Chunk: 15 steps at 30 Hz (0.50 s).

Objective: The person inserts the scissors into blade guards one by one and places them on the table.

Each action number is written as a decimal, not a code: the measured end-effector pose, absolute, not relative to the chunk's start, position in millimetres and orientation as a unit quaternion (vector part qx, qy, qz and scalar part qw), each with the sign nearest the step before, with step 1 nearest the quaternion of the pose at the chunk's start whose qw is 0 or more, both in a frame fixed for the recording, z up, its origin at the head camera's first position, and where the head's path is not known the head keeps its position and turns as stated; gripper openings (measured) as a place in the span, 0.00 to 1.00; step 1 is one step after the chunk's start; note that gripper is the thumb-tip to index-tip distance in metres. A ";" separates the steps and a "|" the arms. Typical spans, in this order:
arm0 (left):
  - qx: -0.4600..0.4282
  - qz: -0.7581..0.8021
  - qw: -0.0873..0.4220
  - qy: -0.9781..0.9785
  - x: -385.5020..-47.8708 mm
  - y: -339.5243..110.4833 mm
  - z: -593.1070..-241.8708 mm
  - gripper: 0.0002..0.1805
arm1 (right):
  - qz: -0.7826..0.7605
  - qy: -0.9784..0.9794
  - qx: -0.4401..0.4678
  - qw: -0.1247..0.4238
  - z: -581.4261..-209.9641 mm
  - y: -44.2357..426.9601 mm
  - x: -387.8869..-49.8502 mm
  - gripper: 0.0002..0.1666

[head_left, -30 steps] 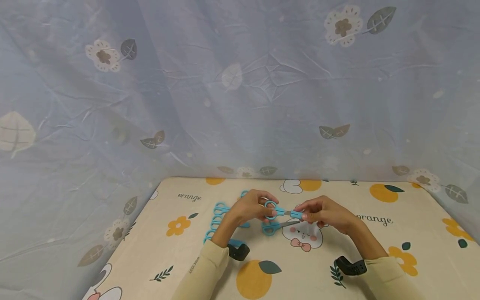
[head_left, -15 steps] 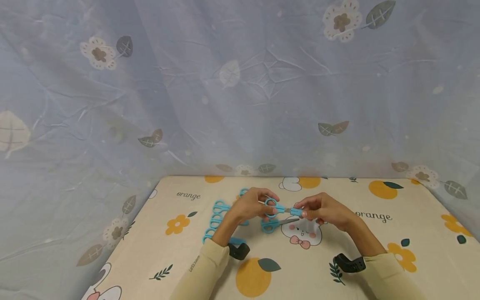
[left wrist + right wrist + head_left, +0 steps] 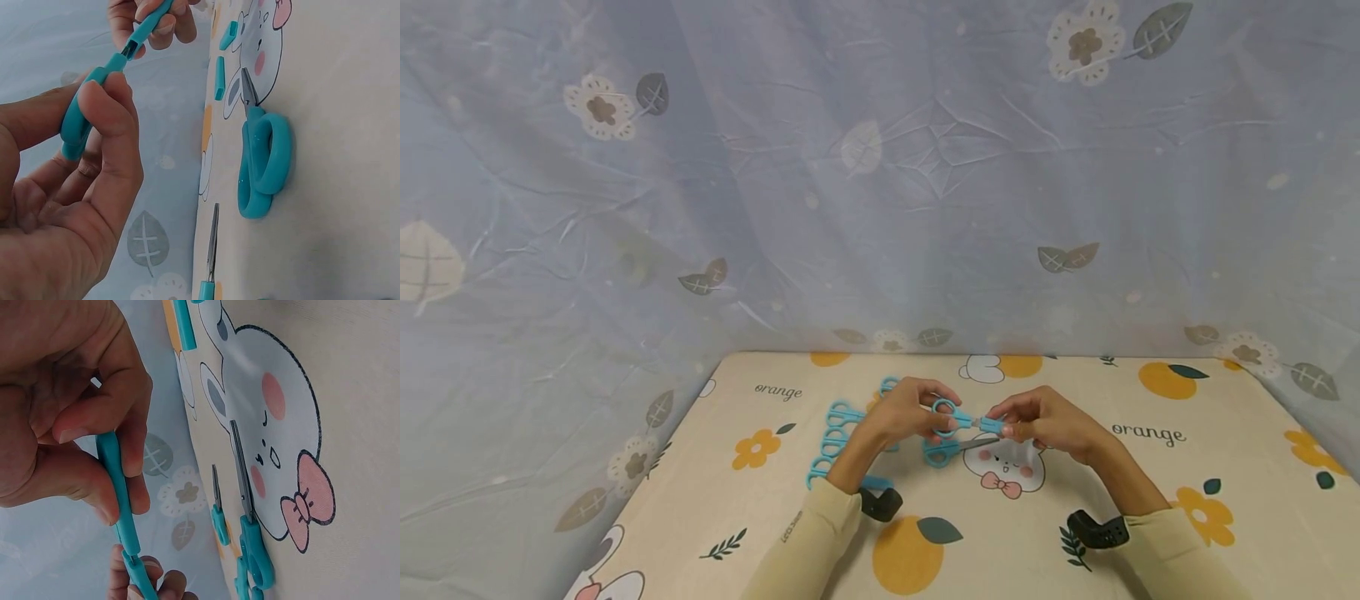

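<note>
My left hand (image 3: 904, 414) pinches the handles of blue scissors (image 3: 953, 417), held up over the cloth. Between the thumb and fingers of my right hand (image 3: 1051, 423) is a blue blade cover (image 3: 119, 494); it sits over most of the blades, and only a short bit of metal shows between cover and handles. Below them a second pair of scissors (image 3: 265, 162) lies uncovered on the cloth. In the right wrist view another uncovered pair (image 3: 219, 519) lies farther off. Two loose blue covers, one of them a longer cover (image 3: 220, 78), lie on the cloth in the left wrist view.
Several blue scissors (image 3: 835, 437) lie in a row left of and partly under my left forearm. A patterned cloth (image 3: 1000, 550) covers the table, and a patterned curtain (image 3: 880, 208) hangs behind and at the left.
The blade cover and the scissors' handles have come closer together, so less of the metal shows between them. Both hands keep their grips in nearly the same place.
</note>
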<state>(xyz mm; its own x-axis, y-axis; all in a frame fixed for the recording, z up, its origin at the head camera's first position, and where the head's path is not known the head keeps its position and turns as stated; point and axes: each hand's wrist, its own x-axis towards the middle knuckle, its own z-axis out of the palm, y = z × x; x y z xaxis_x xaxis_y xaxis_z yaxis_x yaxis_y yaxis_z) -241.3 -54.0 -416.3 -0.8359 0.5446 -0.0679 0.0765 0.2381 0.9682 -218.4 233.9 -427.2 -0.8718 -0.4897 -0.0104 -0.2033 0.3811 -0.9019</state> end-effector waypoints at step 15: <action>0.204 0.577 0.197 0.766 -238.3 -49.8 -417.2 0.14 | -0.509 0.824 -0.206 0.136 -426.8 230.2 -216.0 0.17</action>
